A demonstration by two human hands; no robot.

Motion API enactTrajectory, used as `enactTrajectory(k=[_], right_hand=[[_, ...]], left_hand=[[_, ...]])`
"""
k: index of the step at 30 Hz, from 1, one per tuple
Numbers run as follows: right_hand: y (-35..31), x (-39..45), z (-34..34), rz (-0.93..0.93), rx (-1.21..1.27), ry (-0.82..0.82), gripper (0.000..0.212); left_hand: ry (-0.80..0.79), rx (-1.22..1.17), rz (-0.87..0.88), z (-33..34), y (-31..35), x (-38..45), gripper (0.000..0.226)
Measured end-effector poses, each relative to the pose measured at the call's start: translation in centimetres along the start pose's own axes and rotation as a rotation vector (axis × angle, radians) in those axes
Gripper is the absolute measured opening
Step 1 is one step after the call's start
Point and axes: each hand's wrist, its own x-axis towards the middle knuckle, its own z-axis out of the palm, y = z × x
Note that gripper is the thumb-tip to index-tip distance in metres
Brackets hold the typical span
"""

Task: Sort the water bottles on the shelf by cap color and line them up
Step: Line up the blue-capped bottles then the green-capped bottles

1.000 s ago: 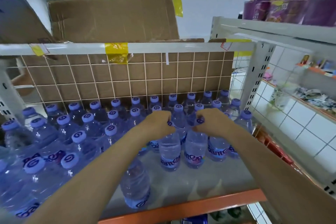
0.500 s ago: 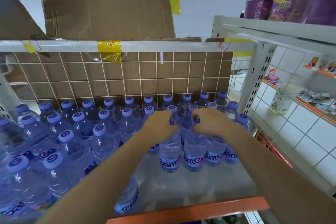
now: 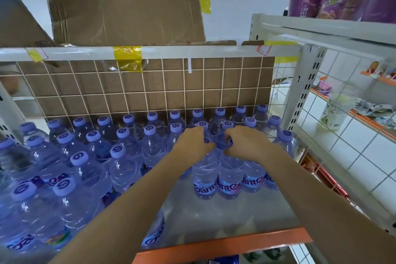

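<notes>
The water bottles (image 3: 132,152) fill the grey shelf (image 3: 225,218) in rows that run back to the wire grid panel (image 3: 150,92), and a short front row near the panel's right end is what both hands are working. The left hand (image 3: 192,143) curls over the top of one front bottle (image 3: 204,178); the right hand (image 3: 246,142) curls over its neighbour (image 3: 229,180), fingers clamped around neck and cap, with a dark blue cap (image 3: 222,144) peeping out between the two hands. Gripping high at the necks probably lets the person slide or lift both bottles at once and press them tight against each other so the line stays straight. The bottles are clear, thin-walled plastic with ribbed shoulders, printed label bands and round lilac caps bearing a swirl mark; such soft walls would likely dent under a squeeze at the waist, which favours the stiffer neck. Behind the grid panel stands creased brown cardboard (image 3: 126,15), patched with yellow tape (image 3: 128,58). In front of the held bottles the smooth shelf runs to an orange lip (image 3: 225,242).
</notes>
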Motion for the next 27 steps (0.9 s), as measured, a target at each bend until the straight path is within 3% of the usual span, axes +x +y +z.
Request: enactTrajectory(k=[5,8,12,18,20,23,27], right_hand=[[-0.7,-0.8,-0.4,0.021,-0.075,0.090,0.015],[-1.6,-0.8,-0.7,-0.002,-0.110,0.222,0.030],[-4.7,-0.7,-0.6,-0.180,0.135,0.301,0.020],[-11.6,-1.5,0.6,-0.321,0.334,0.046,0.036],[-13.5,-1.9,1.3,-0.292,0.384,-0.047,0.046],[-15.7,-1.9,2.4,-0.265,0.345,-0.164,0.052],[-17.6,-1.7,3.3,-0.335,0.181,-0.181,0.041]], left_hand=[[-0.063,-0.057,0.006,0.0,-1.5,-0.9,0.030],[0.012,-0.037,-0.022,-2.1,-3.0,-1.9,0.037],[0.113,0.102,-0.047,-6.3,-5.2,-3.1,0.031],[0.025,0.400,-0.106,-9.6,-10.2,-5.7,0.038],[-0.024,0.398,-0.120,-9.9,-11.8,-6.4,0.045],[-0.059,0.305,-0.109,-10.1,-13.5,-7.2,0.038],[-0.133,0.284,-0.116,-9.6,-14.8,-7.0,0.035]])
